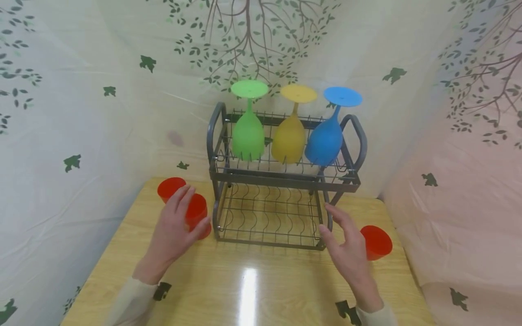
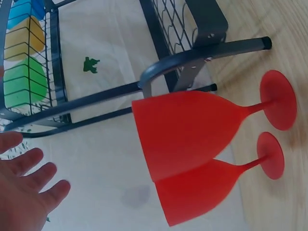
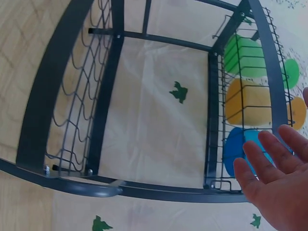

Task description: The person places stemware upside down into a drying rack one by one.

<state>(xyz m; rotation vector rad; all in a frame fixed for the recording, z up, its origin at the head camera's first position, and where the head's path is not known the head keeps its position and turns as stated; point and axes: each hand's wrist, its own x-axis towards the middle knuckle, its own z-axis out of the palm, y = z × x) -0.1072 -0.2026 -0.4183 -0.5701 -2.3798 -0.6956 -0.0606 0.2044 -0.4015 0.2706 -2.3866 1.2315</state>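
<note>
Two red goblets (image 1: pixel 196 206) stood at left of the frame, half behind the left hand (image 1: pixel 171 230), its fingers loosely spread and gripping nothing! At lower right, the right hand (image 1: pixel 350 253), fingers relaxed, grip empty too, hovered between the dark rack (image 1: pixel 285 181) and another red cup (image 1: pixel 377 243); three upturned goblets (image 1: pixel 288 140) topped the rack.

There was one green goblet (image 1: pixel 248 140), one yellow goblet (image 1: pixel 288 142), one blue goblet (image 1: pixel 325 141) and three red goblets (image 1: pixel 376 242), so six goblets altogether, in four colours. One rack (image 1: pixel 285 180) got counted, with two tiers (image 1: pixel 269 244) and two upper handles (image 1: pixel 210 138). One left hand (image 1: pixel 171 231) plus one right hand (image 1: pixel 351 251) made two; sleeves (image 1: pixel 132 299), also two. There was one tabletop (image 1: pixel 204 285).
</note>
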